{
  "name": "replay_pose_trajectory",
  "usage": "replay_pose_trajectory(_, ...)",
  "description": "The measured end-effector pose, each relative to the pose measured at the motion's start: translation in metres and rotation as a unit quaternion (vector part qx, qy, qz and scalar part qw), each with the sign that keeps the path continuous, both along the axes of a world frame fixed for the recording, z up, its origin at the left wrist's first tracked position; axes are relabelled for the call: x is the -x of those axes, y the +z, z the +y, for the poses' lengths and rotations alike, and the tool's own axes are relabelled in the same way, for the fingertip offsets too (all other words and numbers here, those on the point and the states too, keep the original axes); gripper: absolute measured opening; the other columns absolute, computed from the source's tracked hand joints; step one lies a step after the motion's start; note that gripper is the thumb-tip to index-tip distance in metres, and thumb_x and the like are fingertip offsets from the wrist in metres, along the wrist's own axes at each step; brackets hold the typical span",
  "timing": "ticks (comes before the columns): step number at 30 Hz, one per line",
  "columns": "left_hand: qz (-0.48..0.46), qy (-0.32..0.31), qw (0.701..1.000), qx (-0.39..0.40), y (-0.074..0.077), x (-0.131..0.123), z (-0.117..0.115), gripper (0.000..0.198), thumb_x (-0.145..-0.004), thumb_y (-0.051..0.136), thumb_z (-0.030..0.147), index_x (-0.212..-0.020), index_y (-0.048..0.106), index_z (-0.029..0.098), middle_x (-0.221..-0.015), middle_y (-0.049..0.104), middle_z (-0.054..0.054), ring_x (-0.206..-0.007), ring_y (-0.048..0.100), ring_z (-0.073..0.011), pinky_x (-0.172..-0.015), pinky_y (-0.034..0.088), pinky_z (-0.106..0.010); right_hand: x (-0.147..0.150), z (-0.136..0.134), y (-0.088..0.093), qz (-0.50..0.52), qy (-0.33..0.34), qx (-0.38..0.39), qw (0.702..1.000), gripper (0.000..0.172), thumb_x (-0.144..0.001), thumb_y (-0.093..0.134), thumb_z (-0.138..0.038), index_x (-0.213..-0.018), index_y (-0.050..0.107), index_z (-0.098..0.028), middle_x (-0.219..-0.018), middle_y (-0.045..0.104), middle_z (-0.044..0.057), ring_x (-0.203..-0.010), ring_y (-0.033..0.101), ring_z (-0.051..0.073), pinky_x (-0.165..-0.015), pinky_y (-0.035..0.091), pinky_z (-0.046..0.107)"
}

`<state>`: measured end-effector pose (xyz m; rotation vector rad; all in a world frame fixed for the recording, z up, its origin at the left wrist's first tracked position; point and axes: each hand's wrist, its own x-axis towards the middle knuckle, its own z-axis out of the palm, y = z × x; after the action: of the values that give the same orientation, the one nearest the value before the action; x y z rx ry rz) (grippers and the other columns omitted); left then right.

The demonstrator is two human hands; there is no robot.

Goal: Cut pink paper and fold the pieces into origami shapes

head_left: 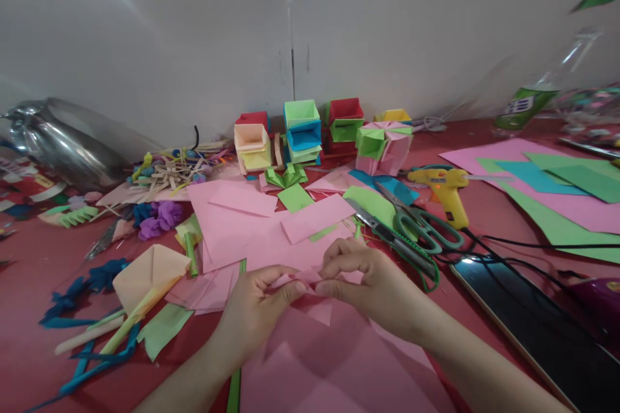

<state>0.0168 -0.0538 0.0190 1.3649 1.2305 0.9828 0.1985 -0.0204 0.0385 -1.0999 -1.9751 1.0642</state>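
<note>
Low over the near middle of the table, my left hand [268, 302] and my right hand [361, 277] both pinch a small piece of folded pink paper [320, 310]. Thumbs and fingertips press on it from either side, and they hide part of its folds. Beneath it lies a large pink sheet [339, 368]. Ahead of my fingers are a pink paper strip [317, 217] and another pink sheet [227, 226]. Scissors [421, 226] with green handles and a utility knife [387, 235] rest just beyond my right hand.
Folded paper boxes [303, 135] stand along the back wall. A yellow glue gun [448, 190], a phone [523, 329] and coloured sheets [547, 184] occupy the right. Craft sticks [177, 171], blue paper flowers [87, 287] and a metal jug [72, 142] are at left. A glass bottle [537, 97] stands back right.
</note>
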Motion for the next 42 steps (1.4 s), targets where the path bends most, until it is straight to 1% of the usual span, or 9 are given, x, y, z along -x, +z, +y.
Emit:
replay_pose_trajectory(4, -0.015, 0.037, 0.999, -0.006, -0.001, 0.0, -0.001, 0.009, -0.075, 0.066, 0.029, -0.079, 0.072, 0.023, -0.078, 0.074, 0.003, -0.073, 0.064, -0.0128, -0.066, 0.048, -0.018, 0.002, -0.002, -0.003, 0.009, -0.002, -0.012, 1.0, 0.009, -0.072, 0.069, -0.021, -0.063, 0.068, -0.022, -0.071, 0.058, -0.001, -0.072, 0.055, 0.014, -0.068, 0.042, 0.027)
replay_pose_trajectory(7, -0.017, 0.065, 0.997, -0.031, 0.001, -0.001, -0.002, 0.006, -0.073, 0.068, 0.024, -0.077, 0.072, 0.024, -0.076, 0.074, 0.004, -0.073, 0.066, -0.0125, -0.067, 0.049, -0.017, 0.005, -0.006, -0.003, 0.0, -0.023, -0.08, 0.997, 0.007, -0.075, 0.067, -0.02, -0.068, 0.069, -0.022, -0.07, 0.059, 0.0, -0.071, 0.054, 0.015, -0.066, 0.042, 0.027)
replay_pose_trajectory(12, -0.051, 0.067, 0.994, -0.066, 0.006, -0.002, -0.006, 0.018, -0.073, 0.067, 0.013, -0.082, 0.073, 0.028, -0.087, 0.074, 0.004, -0.083, 0.067, -0.0118, -0.076, 0.05, -0.016, 0.006, -0.009, 0.002, -0.007, -0.028, -0.19, 0.981, 0.011, -0.078, 0.063, -0.019, -0.067, 0.065, -0.021, -0.067, 0.062, 0.001, -0.068, 0.051, 0.016, -0.065, 0.04, 0.03)
replay_pose_trajectory(20, -0.081, 0.08, 0.991, -0.069, 0.003, -0.003, -0.008, 0.012, -0.072, 0.068, 0.015, -0.077, 0.073, 0.025, -0.083, 0.075, 0.002, -0.079, 0.068, -0.0128, -0.073, 0.052, -0.017, 0.006, -0.01, 0.004, -0.006, -0.02, -0.148, 0.989, 0.01, -0.078, 0.064, -0.02, -0.068, 0.065, -0.022, -0.069, 0.063, 0.0, -0.07, 0.053, 0.016, -0.069, 0.04, 0.029)
replay_pose_trajectory(23, -0.054, 0.121, 0.989, -0.058, 0.001, -0.002, -0.007, 0.006, -0.071, 0.069, 0.02, -0.075, 0.072, 0.022, -0.078, 0.075, 0.0, -0.076, 0.067, -0.0149, -0.069, 0.052, -0.02, 0.007, -0.011, 0.004, -0.016, -0.023, -0.116, 0.993, 0.007, -0.074, 0.068, -0.022, -0.069, 0.064, -0.022, -0.071, 0.063, -0.001, -0.072, 0.055, 0.016, -0.069, 0.041, 0.028)
replay_pose_trajectory(27, -0.016, 0.168, 0.985, -0.045, -0.001, -0.003, -0.006, 0.006, -0.07, 0.069, 0.022, -0.074, 0.071, 0.019, -0.074, 0.074, 0.0, -0.07, 0.066, -0.0158, -0.063, 0.051, -0.021, 0.008, -0.011, 0.003, -0.046, -0.016, -0.096, 0.994, 0.02, -0.065, 0.076, -0.029, -0.068, 0.059, -0.02, -0.072, 0.062, -0.002, -0.071, 0.054, 0.016, -0.066, 0.041, 0.027)
replay_pose_trajectory(32, 0.015, 0.183, 0.982, -0.042, -0.001, -0.004, -0.006, 0.009, -0.07, 0.068, 0.027, -0.074, 0.07, 0.018, -0.07, 0.072, 0.0, -0.068, 0.064, -0.0171, -0.061, 0.049, -0.022, 0.01, -0.011, -0.004, -0.07, -0.038, -0.111, 0.991, 0.009, -0.076, 0.063, -0.017, -0.072, 0.057, -0.021, -0.074, 0.059, 0.0, -0.073, 0.054, 0.016, -0.066, 0.04, 0.029)
replay_pose_trajectory(38, 0.059, 0.12, 0.978, -0.163, -0.006, -0.003, -0.011, 0.009, -0.076, 0.064, 0.02, -0.081, 0.07, 0.023, -0.081, 0.069, 0.0, -0.079, 0.062, -0.0162, -0.073, 0.046, -0.024, 0.011, -0.017, -0.008, -0.076, -0.041, -0.121, 0.989, 0.03, -0.066, 0.075, -0.032, -0.092, 0.061, -0.025, -0.084, 0.059, 0.001, -0.083, 0.051, 0.02, -0.075, 0.04, 0.034)
replay_pose_trajectory(42, 0.033, 0.091, 0.977, -0.188, -0.004, -0.007, -0.014, 0.01, -0.077, 0.063, 0.018, -0.082, 0.07, 0.024, -0.084, 0.067, -0.001, -0.082, 0.06, -0.0166, -0.073, 0.046, -0.024, 0.012, -0.019, -0.01, -0.085, -0.06, -0.165, 0.981, 0.006, -0.074, 0.068, -0.026, -0.076, 0.064, -0.023, -0.084, 0.055, 0.003, -0.083, 0.049, 0.021, -0.073, 0.04, 0.035)
